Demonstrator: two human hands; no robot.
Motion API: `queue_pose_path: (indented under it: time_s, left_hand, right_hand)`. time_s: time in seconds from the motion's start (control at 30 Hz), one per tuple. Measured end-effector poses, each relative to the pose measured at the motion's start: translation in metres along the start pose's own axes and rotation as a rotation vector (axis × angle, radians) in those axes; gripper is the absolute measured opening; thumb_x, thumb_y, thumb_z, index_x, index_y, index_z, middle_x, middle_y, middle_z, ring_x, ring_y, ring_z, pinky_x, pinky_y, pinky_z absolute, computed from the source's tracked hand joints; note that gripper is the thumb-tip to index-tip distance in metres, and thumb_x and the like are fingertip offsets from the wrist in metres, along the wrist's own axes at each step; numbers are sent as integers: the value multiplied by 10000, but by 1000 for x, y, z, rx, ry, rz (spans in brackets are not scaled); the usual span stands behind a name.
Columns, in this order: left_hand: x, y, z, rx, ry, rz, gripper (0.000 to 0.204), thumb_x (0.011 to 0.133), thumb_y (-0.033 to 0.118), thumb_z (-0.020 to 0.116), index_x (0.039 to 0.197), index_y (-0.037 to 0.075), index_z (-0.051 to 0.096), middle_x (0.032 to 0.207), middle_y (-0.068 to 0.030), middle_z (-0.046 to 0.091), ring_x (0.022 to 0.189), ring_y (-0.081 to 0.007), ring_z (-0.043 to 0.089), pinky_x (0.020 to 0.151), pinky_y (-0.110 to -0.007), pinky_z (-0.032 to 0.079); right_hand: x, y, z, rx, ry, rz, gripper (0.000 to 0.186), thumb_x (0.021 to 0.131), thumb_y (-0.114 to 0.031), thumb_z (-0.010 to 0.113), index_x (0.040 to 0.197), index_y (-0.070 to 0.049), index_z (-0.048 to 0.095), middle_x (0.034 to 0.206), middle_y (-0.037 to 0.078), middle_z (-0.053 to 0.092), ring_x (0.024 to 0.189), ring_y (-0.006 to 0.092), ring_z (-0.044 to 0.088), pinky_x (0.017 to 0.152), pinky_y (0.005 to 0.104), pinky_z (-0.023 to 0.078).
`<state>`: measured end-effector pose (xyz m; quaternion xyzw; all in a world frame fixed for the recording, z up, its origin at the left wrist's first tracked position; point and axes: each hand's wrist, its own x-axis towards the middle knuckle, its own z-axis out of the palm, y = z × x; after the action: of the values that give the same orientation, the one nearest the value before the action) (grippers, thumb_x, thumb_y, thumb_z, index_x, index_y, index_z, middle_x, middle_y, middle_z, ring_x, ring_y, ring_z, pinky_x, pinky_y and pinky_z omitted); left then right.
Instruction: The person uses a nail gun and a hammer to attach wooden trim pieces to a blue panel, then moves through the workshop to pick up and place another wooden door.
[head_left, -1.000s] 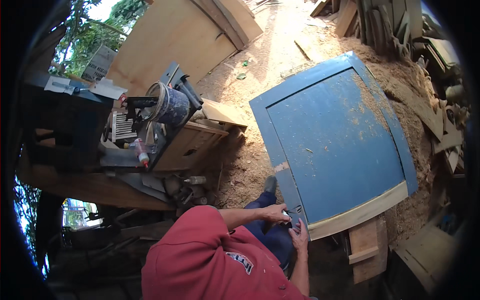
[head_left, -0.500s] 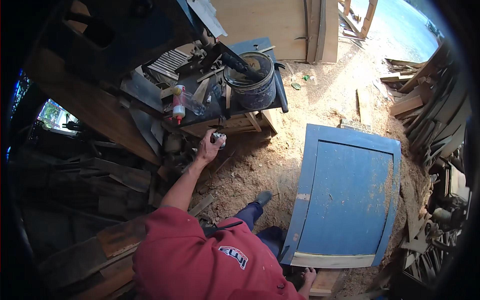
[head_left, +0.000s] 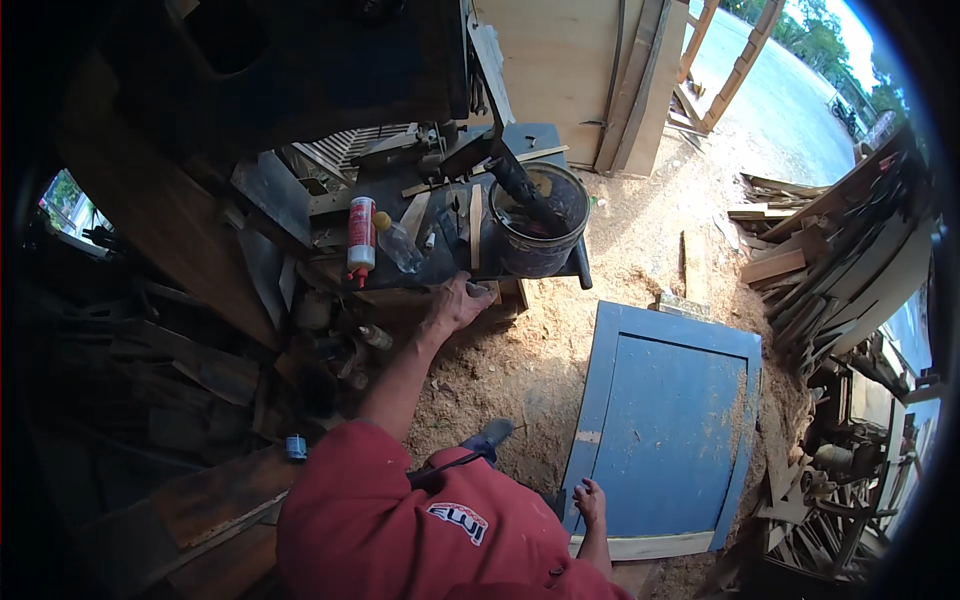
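Observation:
My left hand (head_left: 462, 305) is at the front edge of the cluttered dark worktable (head_left: 440, 268). Its fingers curl around a small greyish thing that I cannot make out. Just above it lie thin wood strips (head_left: 475, 225), a clear plastic bottle (head_left: 399, 246) with a yellow cap and a white-and-red glue bottle (head_left: 361, 238) with its red nozzle toward me. My right hand (head_left: 590, 502) is over the lower left of a blue panelled door (head_left: 670, 425), its fingers curled in; whatever they hold, if anything, is too small to name.
A paint-stained bucket (head_left: 540, 255) stands on the worktable's right end. Sawdust (head_left: 530, 370) covers the floor. Stacked boards (head_left: 850, 290) line the right side, and dark timber (head_left: 180, 360) lies at left. A small blue can (head_left: 296, 447) is beside my left sleeve.
My left hand has moved right along the worktable's edge. From below the door's near end, my right hand has risen over its lower left. The whole view has shifted.

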<state>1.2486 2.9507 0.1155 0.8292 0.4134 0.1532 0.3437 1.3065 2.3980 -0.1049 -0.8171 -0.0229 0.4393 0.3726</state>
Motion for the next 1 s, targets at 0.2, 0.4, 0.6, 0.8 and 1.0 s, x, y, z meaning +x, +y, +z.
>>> queue_pose_path:
  time_s: [0.2, 0.4, 0.6, 0.8, 1.0]
  left_hand:
    - [16, 50, 65, 8, -298, 288, 587, 726, 453, 700, 1122, 38, 576, 928, -164, 670, 854, -317, 650, 812, -399, 499]
    - [44, 65, 87, -117, -109, 307, 538, 757, 394, 711, 1135, 42, 563, 1017, -196, 639, 961, -354, 613, 849, -425, 483]
    - [72, 62, 99, -48, -45, 309, 568, 771, 426, 694, 1172, 42, 574, 1086, -195, 629, 1011, -334, 603, 868, -417, 483]
    - [93, 84, 91, -74, -94, 267, 584, 751, 377, 707, 1205, 52, 538, 1083, -211, 615, 1014, -340, 597, 848, -440, 489]
    - [109, 49, 90, 292, 5, 348, 647, 701, 354, 731, 1228, 49, 511, 1185, -261, 524, 1073, -404, 540, 902, -473, 458]
  right_hand:
    - [-22, 18, -12, 105, 112, 62, 461, 850, -134, 621, 1271, 10, 502, 915, 145, 628, 711, 196, 655, 538, 289, 515]
    - [-67, 96, -13, 236, 233, 290, 430, 851, -85, 601, 1260, -2, 498, 830, 128, 619, 652, 180, 630, 494, 303, 499]
    - [-106, 75, -3, 156, 172, 306, 429, 852, -79, 614, 1251, 1, 479, 800, 108, 610, 573, 179, 590, 457, 291, 469]
    - [-78, 67, -2, 248, 211, 308, 431, 859, -96, 624, 1259, 2, 498, 813, 108, 607, 619, 157, 605, 485, 273, 479]
    - [-59, 67, -6, 327, 266, 227, 438, 856, -112, 632, 1265, -15, 508, 836, 101, 613, 656, 157, 629, 504, 268, 500]
